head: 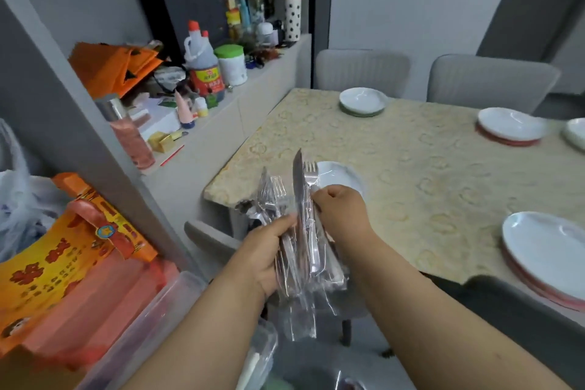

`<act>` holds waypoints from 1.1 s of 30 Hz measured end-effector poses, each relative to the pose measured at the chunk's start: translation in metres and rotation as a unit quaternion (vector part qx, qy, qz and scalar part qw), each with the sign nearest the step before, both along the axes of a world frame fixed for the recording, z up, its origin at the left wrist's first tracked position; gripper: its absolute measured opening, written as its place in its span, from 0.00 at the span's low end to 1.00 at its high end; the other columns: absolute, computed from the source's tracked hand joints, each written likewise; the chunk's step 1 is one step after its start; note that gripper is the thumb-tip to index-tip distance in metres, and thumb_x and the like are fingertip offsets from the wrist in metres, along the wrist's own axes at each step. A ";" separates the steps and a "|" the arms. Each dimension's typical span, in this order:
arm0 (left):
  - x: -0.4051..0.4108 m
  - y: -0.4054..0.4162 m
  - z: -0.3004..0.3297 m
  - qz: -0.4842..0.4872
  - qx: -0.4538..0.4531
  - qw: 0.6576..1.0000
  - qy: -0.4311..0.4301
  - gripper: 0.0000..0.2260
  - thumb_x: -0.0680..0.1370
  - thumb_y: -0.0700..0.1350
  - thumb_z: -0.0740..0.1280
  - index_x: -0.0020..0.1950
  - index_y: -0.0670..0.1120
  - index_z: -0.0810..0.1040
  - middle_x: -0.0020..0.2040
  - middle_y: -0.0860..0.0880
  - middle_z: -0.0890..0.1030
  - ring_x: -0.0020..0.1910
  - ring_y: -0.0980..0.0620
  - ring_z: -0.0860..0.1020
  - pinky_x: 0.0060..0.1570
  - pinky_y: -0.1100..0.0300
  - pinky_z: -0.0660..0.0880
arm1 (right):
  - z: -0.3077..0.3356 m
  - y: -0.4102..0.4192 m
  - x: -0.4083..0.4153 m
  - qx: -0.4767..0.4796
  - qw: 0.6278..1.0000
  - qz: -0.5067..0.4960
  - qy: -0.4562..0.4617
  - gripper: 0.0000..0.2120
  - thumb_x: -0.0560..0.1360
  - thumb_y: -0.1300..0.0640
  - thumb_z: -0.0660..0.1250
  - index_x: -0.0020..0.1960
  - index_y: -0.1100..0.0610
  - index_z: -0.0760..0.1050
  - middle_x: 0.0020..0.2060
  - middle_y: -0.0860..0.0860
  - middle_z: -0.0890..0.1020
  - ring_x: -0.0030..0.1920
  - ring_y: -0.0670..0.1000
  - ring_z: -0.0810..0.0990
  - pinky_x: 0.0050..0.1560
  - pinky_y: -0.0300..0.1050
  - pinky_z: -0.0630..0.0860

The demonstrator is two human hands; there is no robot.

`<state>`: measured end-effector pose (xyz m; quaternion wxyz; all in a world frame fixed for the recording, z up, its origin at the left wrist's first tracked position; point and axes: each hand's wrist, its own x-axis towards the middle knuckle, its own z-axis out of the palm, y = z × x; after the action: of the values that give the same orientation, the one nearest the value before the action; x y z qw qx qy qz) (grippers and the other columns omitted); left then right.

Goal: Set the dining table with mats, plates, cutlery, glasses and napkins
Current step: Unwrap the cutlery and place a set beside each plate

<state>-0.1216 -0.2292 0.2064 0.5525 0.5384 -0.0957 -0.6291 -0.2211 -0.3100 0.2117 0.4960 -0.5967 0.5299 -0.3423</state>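
My left hand (267, 255) grips a bundle of cutlery (292, 231) in clear plastic sleeves, with forks and a knife pointing up. My right hand (343, 210) pinches a wrapped knife and fork (305, 187) at the right side of the bundle. Both hands hover just off the near left corner of the dining table (411, 174), which has a beige patterned cloth. A white plate (340, 176) lies on that corner, partly hidden by my right hand. More white plates stand at the far left (362, 101), far right (509, 125) and near right (547, 250), on round mats.
A grey sideboard (221, 123) left of the table is crowded with bottles, jars and an orange bag. Two grey chairs (361, 71) stand behind the table, and one sits below my hands. An orange gift box (66, 250) and a clear plastic bin (152, 326) lie at lower left.
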 end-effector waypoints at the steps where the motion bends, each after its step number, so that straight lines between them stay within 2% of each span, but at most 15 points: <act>1: -0.006 -0.013 0.001 -0.012 0.004 1.000 0.001 0.11 0.77 0.45 0.68 0.50 0.37 0.82 0.42 0.38 0.83 0.38 0.42 0.81 0.46 0.46 0.79 | 0.000 -0.010 -0.008 0.017 0.999 -0.011 -0.026 0.20 0.78 0.56 0.64 0.29 0.55 0.62 0.24 0.51 0.64 0.27 0.50 0.60 0.31 0.43 0.59; 3: -0.017 -0.040 0.003 -0.032 0.011 0.999 -0.004 0.10 0.77 0.44 0.68 0.50 0.37 0.82 0.42 0.38 0.83 0.37 0.42 0.81 0.47 0.45 0.78 | 0.000 -0.031 -0.023 0.053 0.997 -0.018 -0.060 0.17 0.77 0.54 0.65 0.32 0.57 0.66 0.26 0.54 0.67 0.28 0.50 0.63 0.34 0.44 0.60; 5: -0.029 -0.068 0.003 -0.043 0.014 0.999 -0.011 0.10 0.76 0.43 0.68 0.52 0.36 0.81 0.40 0.38 0.82 0.35 0.43 0.81 0.45 0.45 0.79 | -0.002 -0.056 -0.037 0.086 0.994 -0.018 -0.071 0.11 0.75 0.57 0.67 0.35 0.60 0.73 0.28 0.57 0.70 0.28 0.51 0.67 0.34 0.43 0.65; 7: -0.039 -0.097 0.002 -0.051 0.018 0.998 -0.011 0.10 0.77 0.42 0.67 0.52 0.36 0.80 0.38 0.40 0.82 0.33 0.43 0.81 0.45 0.46 0.79 | -0.005 -0.084 -0.049 0.117 0.987 -0.025 -0.108 0.07 0.73 0.60 0.69 0.39 0.64 0.78 0.32 0.60 0.75 0.32 0.54 0.72 0.36 0.47 0.70; 9: -0.049 -0.127 0.000 -0.057 0.025 0.998 0.000 0.09 0.78 0.42 0.67 0.51 0.37 0.80 0.36 0.41 0.82 0.32 0.44 0.81 0.42 0.48 0.80 | -0.006 -0.114 -0.064 0.155 0.974 -0.040 -0.159 0.07 0.74 0.62 0.68 0.43 0.67 0.78 0.36 0.65 0.77 0.37 0.60 0.75 0.41 0.53 0.73; 11: -0.059 -0.157 -0.002 -0.054 0.029 0.998 0.022 0.08 0.78 0.41 0.66 0.49 0.37 0.79 0.35 0.43 0.82 0.32 0.46 0.81 0.42 0.50 0.80 | -0.010 -0.144 -0.078 0.189 0.957 -0.047 -0.214 0.08 0.76 0.64 0.64 0.46 0.70 0.76 0.38 0.68 0.77 0.38 0.63 0.77 0.42 0.56 0.75; 13: -0.067 -0.184 -0.006 -0.050 0.028 0.998 0.038 0.08 0.79 0.40 0.64 0.47 0.35 0.79 0.33 0.43 0.82 0.30 0.49 0.81 0.42 0.53 0.80 | -0.016 -0.168 -0.090 0.221 0.937 -0.044 -0.265 0.09 0.77 0.63 0.62 0.46 0.71 0.74 0.38 0.68 0.77 0.34 0.62 0.78 0.37 0.54 0.76; 15: -0.071 -0.206 -0.012 -0.044 0.029 0.998 0.034 0.09 0.79 0.39 0.64 0.44 0.34 0.78 0.31 0.44 0.81 0.27 0.52 0.80 0.33 0.59 0.79 | -0.022 -0.187 -0.099 0.236 0.929 -0.041 -0.283 0.08 0.77 0.63 0.62 0.45 0.68 0.73 0.38 0.67 0.76 0.33 0.59 0.77 0.34 0.50 0.75; 17: -0.075 -0.223 -0.020 -0.041 0.033 0.999 0.014 0.09 0.79 0.41 0.65 0.43 0.36 0.79 0.28 0.45 0.79 0.25 0.53 0.77 0.28 0.62 0.77 | -0.030 -0.201 -0.106 0.230 0.933 -0.048 -0.273 0.09 0.78 0.64 0.61 0.41 0.67 0.73 0.35 0.65 0.76 0.31 0.58 0.77 0.34 0.48 0.76; 20: -0.084 -0.239 -0.033 -0.050 0.034 0.998 0.012 0.11 0.76 0.48 0.70 0.42 0.40 0.79 0.29 0.46 0.76 0.26 0.51 0.74 0.33 0.58 0.75 | -0.037 -0.211 -0.111 0.230 0.932 -0.021 -0.280 0.10 0.77 0.65 0.60 0.44 0.72 0.75 0.36 0.69 0.77 0.34 0.63 0.78 0.38 0.59 0.77; 22: -0.091 -0.244 -0.037 -0.068 0.032 0.997 0.034 0.12 0.73 0.48 0.72 0.46 0.39 0.81 0.35 0.43 0.80 0.32 0.47 0.78 0.39 0.53 0.78 | -0.043 -0.216 -0.111 0.214 0.943 -0.034 -0.252 0.09 0.77 0.66 0.61 0.43 0.70 0.76 0.36 0.66 0.79 0.35 0.61 0.78 0.42 0.59 0.77; 24: -0.096 -0.245 -0.039 -0.085 0.022 0.994 0.068 0.14 0.73 0.45 0.71 0.53 0.36 0.82 0.46 0.38 0.83 0.42 0.41 0.82 0.48 0.47 0.80 | -0.049 -0.218 -0.108 0.192 0.957 -0.053 -0.210 0.10 0.78 0.65 0.62 0.39 0.65 0.77 0.32 0.59 0.80 0.33 0.55 0.78 0.41 0.51 0.77; 26: -0.096 -0.247 -0.041 -0.088 0.019 0.991 0.096 0.17 0.72 0.43 0.71 0.58 0.36 0.80 0.53 0.36 0.81 0.49 0.38 0.82 0.54 0.44 0.78 | -0.054 -0.216 -0.102 0.182 0.963 -0.054 -0.189 0.10 0.78 0.63 0.63 0.39 0.63 0.78 0.33 0.59 0.79 0.35 0.55 0.78 0.43 0.51 0.76; 29: -0.089 -0.248 -0.048 -0.088 0.023 0.990 0.107 0.15 0.72 0.42 0.70 0.56 0.36 0.80 0.48 0.37 0.82 0.45 0.40 0.82 0.50 0.46 0.79 | -0.061 -0.213 -0.091 0.172 0.969 -0.065 -0.164 0.09 0.77 0.62 0.65 0.38 0.59 0.78 0.32 0.58 0.78 0.35 0.55 0.75 0.40 0.52 0.73; 33: -0.075 -0.245 -0.055 -0.113 0.036 0.989 0.092 0.07 0.76 0.39 0.66 0.48 0.37 0.81 0.39 0.39 0.83 0.35 0.44 0.82 0.38 0.52 0.81 | -0.065 -0.212 -0.081 0.152 0.972 -0.126 -0.129 0.08 0.74 0.60 0.70 0.39 0.57 0.72 0.28 0.52 0.74 0.27 0.50 0.70 0.30 0.44 0.68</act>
<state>-0.1964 -0.4746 0.1514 0.4648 0.4836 -0.0824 -0.7371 -0.3022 -0.5216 0.1467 0.5977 -0.3932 0.5788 -0.3913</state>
